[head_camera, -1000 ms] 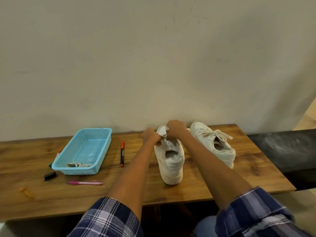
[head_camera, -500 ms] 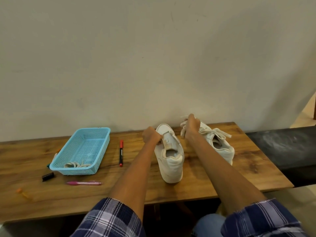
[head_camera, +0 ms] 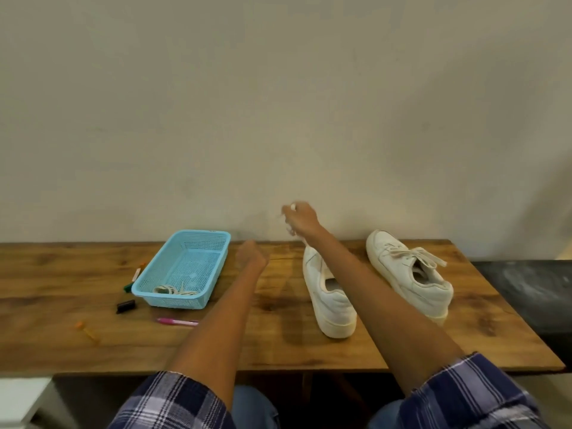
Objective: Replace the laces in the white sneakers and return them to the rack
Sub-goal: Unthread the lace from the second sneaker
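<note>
Two white sneakers stand on the wooden table (head_camera: 278, 351). The nearer sneaker (head_camera: 328, 295) has no lace in it, and its heel faces me. The right sneaker (head_camera: 408, 274) is laced. My right hand (head_camera: 301, 219) is raised above the toe of the unlaced sneaker and grips a bunched white lace (head_camera: 291, 230). My left hand (head_camera: 251, 257) hovers between the blue basket (head_camera: 216, 243) and the unlaced sneaker and touches nothing. It is blurred and its fingers are hidden. More white laces (head_camera: 173, 291) lie in the basket.
A pink pen (head_camera: 178, 322), a black cap (head_camera: 125, 305), an orange piece (head_camera: 86, 329) and markers (head_camera: 136, 274) lie around the basket. A wall rises right behind the table. A dark bench (head_camera: 526, 289) adjoins the table's right end.
My right hand pulled the lace out of the nearer sneaker, swung right, then rose above its toe. My left hand let go of the sneaker and moved left.
</note>
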Motion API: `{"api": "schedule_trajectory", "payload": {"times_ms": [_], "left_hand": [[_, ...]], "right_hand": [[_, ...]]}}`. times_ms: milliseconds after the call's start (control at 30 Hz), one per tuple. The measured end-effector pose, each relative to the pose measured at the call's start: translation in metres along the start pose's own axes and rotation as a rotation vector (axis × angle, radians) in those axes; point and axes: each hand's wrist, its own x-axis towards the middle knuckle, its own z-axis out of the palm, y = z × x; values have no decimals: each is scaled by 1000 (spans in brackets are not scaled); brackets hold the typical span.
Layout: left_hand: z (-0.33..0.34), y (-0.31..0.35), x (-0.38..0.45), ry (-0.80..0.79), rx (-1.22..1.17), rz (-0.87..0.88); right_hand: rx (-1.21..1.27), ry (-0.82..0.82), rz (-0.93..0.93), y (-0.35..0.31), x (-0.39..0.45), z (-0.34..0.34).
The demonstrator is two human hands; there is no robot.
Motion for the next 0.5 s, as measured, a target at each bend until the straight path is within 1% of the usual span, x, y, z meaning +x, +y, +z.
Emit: {"api": "schedule_trajectory", "payload": {"times_ms": [33,67,100,200,233,267,333,367,400,500], "left_hand": [[-3,-7,2,5,27,-2],[-5,-12,5,10,48,4],[-6,-15,8,12,63,4],[-4,-22,19,17,75,2],[-3,-23,22,18,72,1],[-1,-24,26,19,68,2],[3,-26,31,10,74,9],[6,-27,34,-2,67,16],[8,-27,37,-25,58,26],[16,-28,41,-112,68,77]], "right_hand": [[-140,-74,1,10,4,13],[-244,-113,-11,18,9,24],[-301,-109,-26,25,13,33],[-273,41,-62,35,19,46],[-274,42,-67,39,22,50],[-325,-11,-57,46,26,53],[-533,-184,29,63,29,57],[-615,-225,78,71,32,57],[-634,-219,103,75,35,55],[-488,-105,108,68,44,43]]}}
